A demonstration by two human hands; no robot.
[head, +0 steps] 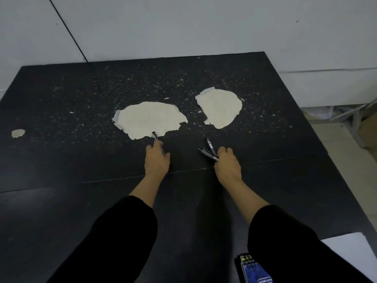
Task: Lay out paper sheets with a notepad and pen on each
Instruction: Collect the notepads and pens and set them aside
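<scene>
At the centre of the frame we hold the pens. Our left hand [157,158] grips a single pen [155,136], its dark tip poking out above the knuckles over the lower edge of a pale torn patch [150,118] in the table's surface. Our right hand [227,163] clasps a bundle of pens [208,150] that fan out up and to the left; we count perhaps three, though the dark barrels blur into the dark top and we cannot be sure. Most of each pen is hidden inside the fingers.

At the bottom right edge a blue spiral notepad [258,272] lies cut off by the frame, and our right sleeve [285,242] hides part of it. Just to its right a white paper sheet [350,252] shows as a corner only, the rest covered by the sleeve or out of view.

Both sit on the black table [61,160], speckled with white flecks. A second pale patch [220,108] lies right of centre, and a small one [18,133] at the far left. A grey wall [183,23] fills the top of the frame.
</scene>
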